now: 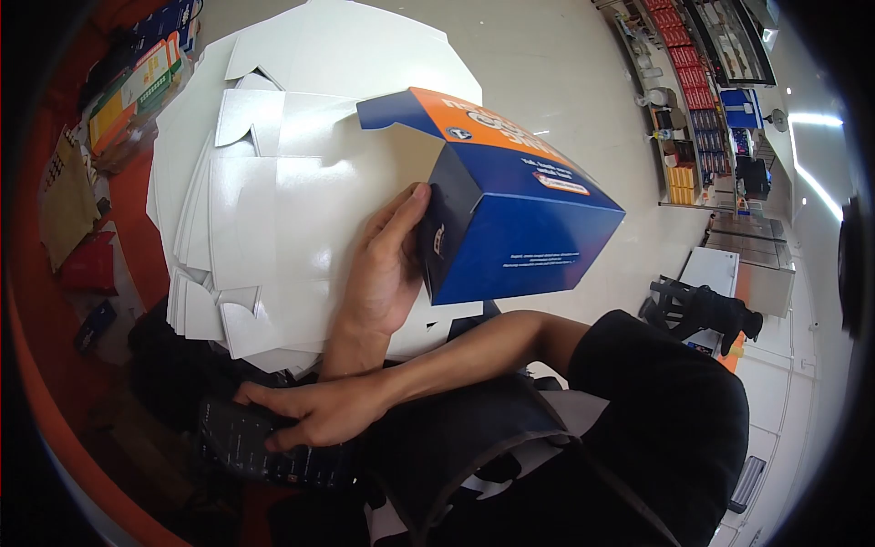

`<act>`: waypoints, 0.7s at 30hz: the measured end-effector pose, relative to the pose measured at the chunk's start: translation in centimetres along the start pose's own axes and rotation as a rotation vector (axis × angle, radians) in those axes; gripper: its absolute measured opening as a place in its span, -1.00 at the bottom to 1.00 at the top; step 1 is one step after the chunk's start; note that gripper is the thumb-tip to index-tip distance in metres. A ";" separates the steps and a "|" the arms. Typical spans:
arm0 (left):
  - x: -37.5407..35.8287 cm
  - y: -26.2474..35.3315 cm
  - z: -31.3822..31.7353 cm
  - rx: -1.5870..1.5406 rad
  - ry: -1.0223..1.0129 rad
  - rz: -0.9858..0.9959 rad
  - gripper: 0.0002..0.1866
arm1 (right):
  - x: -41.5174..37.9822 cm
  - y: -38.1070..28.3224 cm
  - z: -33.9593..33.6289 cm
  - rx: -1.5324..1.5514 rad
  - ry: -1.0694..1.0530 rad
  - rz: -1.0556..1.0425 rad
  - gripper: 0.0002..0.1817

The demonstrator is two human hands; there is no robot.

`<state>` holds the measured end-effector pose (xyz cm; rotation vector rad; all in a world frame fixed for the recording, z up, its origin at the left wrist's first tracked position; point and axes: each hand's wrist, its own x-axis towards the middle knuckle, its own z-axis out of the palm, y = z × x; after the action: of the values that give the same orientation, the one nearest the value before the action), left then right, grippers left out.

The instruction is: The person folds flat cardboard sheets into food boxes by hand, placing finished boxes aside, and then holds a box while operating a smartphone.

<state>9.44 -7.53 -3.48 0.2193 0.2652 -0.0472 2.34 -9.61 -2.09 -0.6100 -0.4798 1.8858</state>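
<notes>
A blue and orange cardboard box (524, 232) is held up in front of me, tilted, with its left end open and a flap sticking out. My left hand (387, 264) grips it at its lower left side; part of that hand is hidden behind the box. Lower down, my right arm crosses over the left forearm. My right hand (314, 415) is closed on a smartphone (232, 447) with a dark lit screen, one digit lying across the glass. Behind the box, a stack of flat white die-cut card sheets (310, 128) spreads out, their tabs overlapping at the left.
Printed packs (137, 91) and a red item (91, 264) lie on the orange surface (137, 228) at left. Shelves of boxed goods (693, 100) stand at upper right. A black chair (697, 310) and a glass display case (756, 251) are farther right.
</notes>
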 end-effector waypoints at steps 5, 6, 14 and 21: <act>0.1 0.0 0.0 0.019 -0.021 0.007 -0.70 | 0.1 0.3 -0.1 -0.050 0.010 -0.028 -0.48; 0.1 0.0 0.0 0.025 -0.034 0.005 -0.70 | 0.0 0.2 -0.1 -0.050 0.011 -0.027 -0.48; 0.2 0.1 -0.1 0.018 -0.082 -0.005 -0.70 | -0.1 -0.3 0.1 0.035 0.018 0.024 -0.46; 0.0 0.0 0.4 0.045 -0.007 -0.008 -0.71 | -0.2 0.2 0.1 -0.058 0.004 -0.053 -0.40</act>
<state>9.54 -7.59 -3.12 0.2623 0.2581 -0.0618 2.20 -9.92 -2.13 -0.6339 -0.5447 1.8257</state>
